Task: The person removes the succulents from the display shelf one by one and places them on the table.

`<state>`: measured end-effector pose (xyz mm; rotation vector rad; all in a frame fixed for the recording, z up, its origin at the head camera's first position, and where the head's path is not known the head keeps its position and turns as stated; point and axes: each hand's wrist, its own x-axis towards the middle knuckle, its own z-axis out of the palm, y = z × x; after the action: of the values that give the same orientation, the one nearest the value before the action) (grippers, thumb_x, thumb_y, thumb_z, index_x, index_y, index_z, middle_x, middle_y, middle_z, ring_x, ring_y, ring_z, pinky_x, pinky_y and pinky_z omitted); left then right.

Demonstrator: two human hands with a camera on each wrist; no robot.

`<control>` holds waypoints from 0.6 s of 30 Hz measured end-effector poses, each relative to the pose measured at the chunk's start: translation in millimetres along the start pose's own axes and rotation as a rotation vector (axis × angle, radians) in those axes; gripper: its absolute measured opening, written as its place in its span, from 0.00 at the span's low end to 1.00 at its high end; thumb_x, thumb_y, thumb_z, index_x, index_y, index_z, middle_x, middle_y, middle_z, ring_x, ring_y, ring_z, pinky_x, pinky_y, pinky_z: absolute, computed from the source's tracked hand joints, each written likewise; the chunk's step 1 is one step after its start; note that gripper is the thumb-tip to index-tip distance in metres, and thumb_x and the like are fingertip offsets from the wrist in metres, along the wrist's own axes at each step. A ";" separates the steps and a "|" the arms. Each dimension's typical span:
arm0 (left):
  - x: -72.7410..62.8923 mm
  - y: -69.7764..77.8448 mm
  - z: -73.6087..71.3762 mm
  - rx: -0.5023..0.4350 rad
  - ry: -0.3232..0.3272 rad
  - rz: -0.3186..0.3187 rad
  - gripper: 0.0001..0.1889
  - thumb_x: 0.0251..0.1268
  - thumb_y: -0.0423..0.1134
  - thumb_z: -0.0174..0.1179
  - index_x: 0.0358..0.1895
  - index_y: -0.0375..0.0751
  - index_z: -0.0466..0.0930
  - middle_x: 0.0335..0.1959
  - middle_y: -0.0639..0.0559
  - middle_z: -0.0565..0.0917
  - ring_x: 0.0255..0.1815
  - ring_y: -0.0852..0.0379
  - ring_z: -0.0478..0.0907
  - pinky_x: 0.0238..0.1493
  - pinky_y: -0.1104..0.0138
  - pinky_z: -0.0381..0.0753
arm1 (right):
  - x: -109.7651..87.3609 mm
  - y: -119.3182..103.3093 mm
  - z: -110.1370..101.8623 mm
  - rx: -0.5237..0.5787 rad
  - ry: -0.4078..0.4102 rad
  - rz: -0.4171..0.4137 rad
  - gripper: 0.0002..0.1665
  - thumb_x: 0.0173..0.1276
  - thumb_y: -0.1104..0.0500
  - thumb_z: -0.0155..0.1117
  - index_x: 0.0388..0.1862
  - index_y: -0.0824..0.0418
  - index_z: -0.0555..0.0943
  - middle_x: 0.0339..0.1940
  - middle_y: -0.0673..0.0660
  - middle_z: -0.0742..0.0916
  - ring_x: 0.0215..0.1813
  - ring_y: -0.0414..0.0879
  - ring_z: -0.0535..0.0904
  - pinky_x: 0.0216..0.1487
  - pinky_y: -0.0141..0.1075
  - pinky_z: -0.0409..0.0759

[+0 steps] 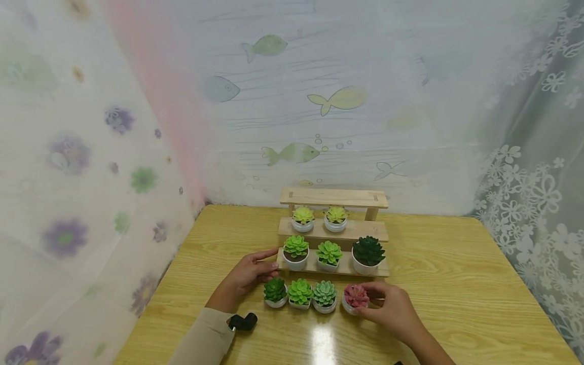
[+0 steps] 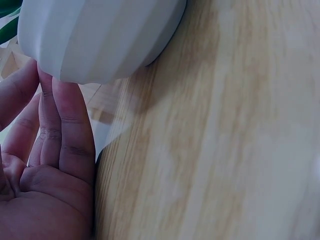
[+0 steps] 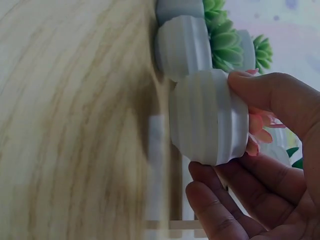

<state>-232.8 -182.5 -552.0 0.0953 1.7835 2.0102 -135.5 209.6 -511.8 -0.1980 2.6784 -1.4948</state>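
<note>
My right hand grips the white pot of a pink potted succulent, thumb and fingers on its sides. In the right wrist view the ribbed white pot is tilted close over the wood, pink petals toward the palm. My left hand reaches with fairly straight fingers to the left end of a stepped wooden plant stand, fingertips right at its lowest step. A ribbed white pot hides those fingertips in the left wrist view. Left of the pink one, dark green, bright green and pale green succulents stand in a row.
Two yellow-green succulents sit on the middle step. On the lowest step stand two light green succulents and a dark green one at the right. Patterned curtains border the wooden table behind and at both sides.
</note>
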 end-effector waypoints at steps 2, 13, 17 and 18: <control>0.0 -0.1 -0.2 0.002 0.005 0.000 0.32 0.74 0.33 0.63 0.79 0.43 0.67 0.40 0.50 0.91 0.37 0.60 0.89 0.41 0.68 0.88 | 0.0 0.6 1.3 0.000 -0.002 -0.012 0.30 0.49 0.53 0.88 0.51 0.59 0.89 0.49 0.57 0.91 0.47 0.47 0.90 0.45 0.33 0.88; 0.2 -0.1 0.2 0.029 0.002 0.008 0.32 0.74 0.34 0.63 0.79 0.43 0.66 0.40 0.49 0.91 0.38 0.60 0.89 0.41 0.68 0.88 | 3.2 3.4 8.0 0.013 -0.023 -0.004 0.29 0.50 0.53 0.88 0.51 0.58 0.89 0.47 0.55 0.91 0.46 0.44 0.89 0.45 0.32 0.88; 0.2 0.0 0.5 0.035 0.011 0.005 0.32 0.74 0.34 0.64 0.79 0.43 0.67 0.40 0.49 0.91 0.38 0.60 0.89 0.41 0.68 0.87 | 3.7 3.8 8.9 0.007 -0.019 -0.002 0.29 0.49 0.55 0.88 0.51 0.59 0.89 0.47 0.56 0.91 0.46 0.45 0.89 0.44 0.32 0.88; 0.2 0.0 0.6 0.031 0.015 0.001 0.32 0.74 0.34 0.64 0.78 0.44 0.68 0.39 0.49 0.91 0.38 0.60 0.89 0.41 0.68 0.87 | 3.8 4.0 9.1 0.006 -0.018 -0.001 0.29 0.49 0.55 0.88 0.51 0.59 0.89 0.47 0.56 0.91 0.46 0.45 0.89 0.44 0.32 0.88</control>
<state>-232.7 -181.9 -552.0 0.0912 1.8241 1.9892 -138.4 203.4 -520.0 -0.2114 2.6598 -1.4936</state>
